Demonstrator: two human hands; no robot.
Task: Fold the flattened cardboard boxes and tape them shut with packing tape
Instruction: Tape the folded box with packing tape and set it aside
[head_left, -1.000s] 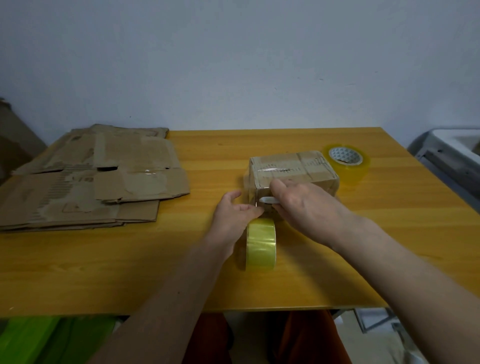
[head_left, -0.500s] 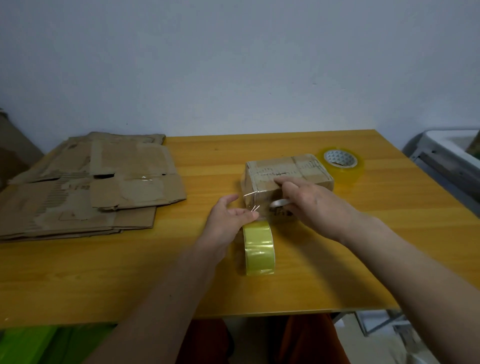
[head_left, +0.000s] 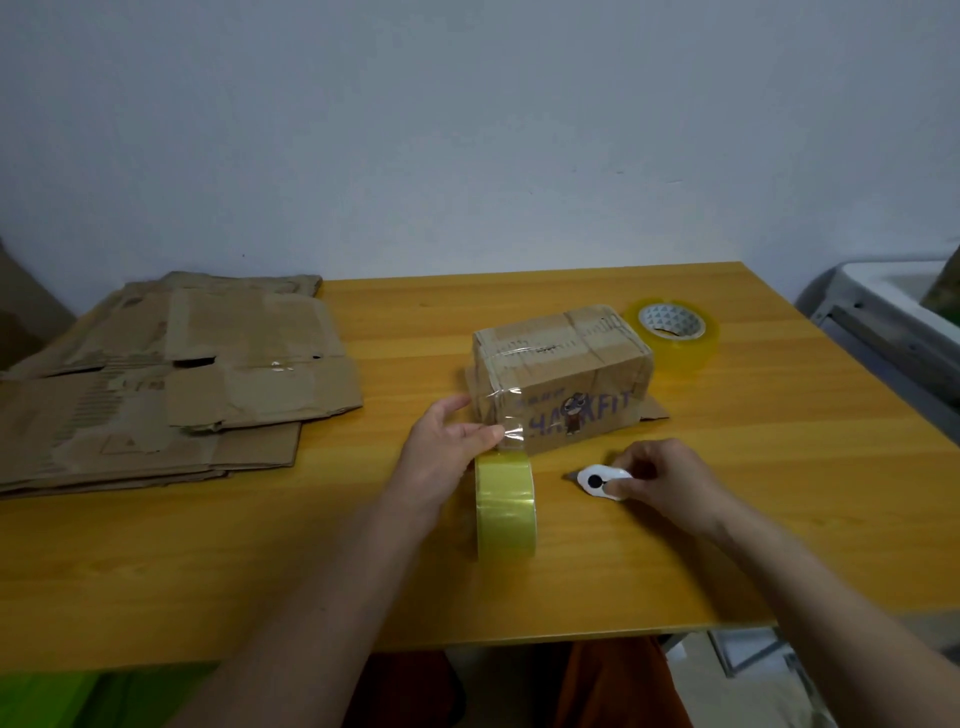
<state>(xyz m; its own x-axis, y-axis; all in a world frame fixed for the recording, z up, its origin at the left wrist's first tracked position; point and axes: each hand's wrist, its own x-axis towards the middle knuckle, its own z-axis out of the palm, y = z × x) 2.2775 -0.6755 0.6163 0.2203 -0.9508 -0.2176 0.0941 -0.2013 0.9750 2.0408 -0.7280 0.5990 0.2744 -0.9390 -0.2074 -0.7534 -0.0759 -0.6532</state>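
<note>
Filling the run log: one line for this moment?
left hand: holds tape roll | right hand: grips cutter | box: taped

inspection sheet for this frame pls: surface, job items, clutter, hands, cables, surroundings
Surface: wooden table, orange-yellow top.
Job's things: folded box upright mid-table, clear tape over its left end; tape roll standing on edge before it, a tape strip running from roll up to box; flattened boxes stacked at table's left; second tape roll lying flat behind the box.
Clutter: nothing seen.
Hands: left hand holds the strip by the roll; right hand grips a small white cutter low over the table, right of the roll.
Cables: nothing seen.
Surroundings: plain pale wall; grey-white unit at right edge, unclear what.
</note>
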